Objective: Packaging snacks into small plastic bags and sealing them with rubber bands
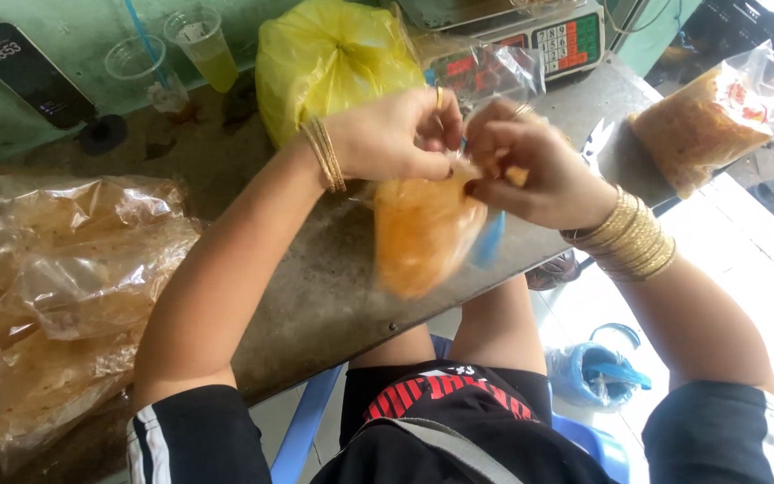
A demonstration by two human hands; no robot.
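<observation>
The small clear plastic bag of orange food [423,229] is smeared by motion blur, so its contents cannot be made out, and its neck is hidden under the fingers of the left hand [391,139] and right hand [535,166]. The big yellow plastic bag [329,63] hides part of the grey weighing scale [530,31], whose top is cut off by the picture's edge. The heap of clear plastic bags [55,287] runs off the left edge.

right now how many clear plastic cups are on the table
2. One empty cup with a blue straw stands at the table's far left; the other cup, holding yellow drink, stands just right of it, beside the yellow bag. The bag may hide others.
</observation>
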